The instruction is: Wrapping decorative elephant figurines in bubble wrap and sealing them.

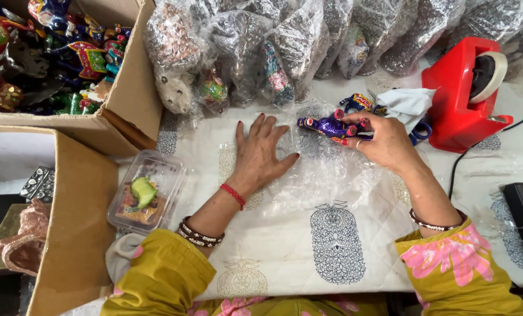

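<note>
The left hand [261,153] lay flat, fingers spread, pressing a sheet of bubble wrap [323,175] onto the printed tablecloth [331,246]. The right hand [381,140] pinched a small purple painted figurine [327,126] between thumb and fingertips, at the sheet's far edge. In my judgement, sound wrapping required the figurine to be set squarely on the sheet, the sheet held taut, and thin protruding parts cushioned. A red tape dispenser [457,93] stood just beside, to the right.
</note>
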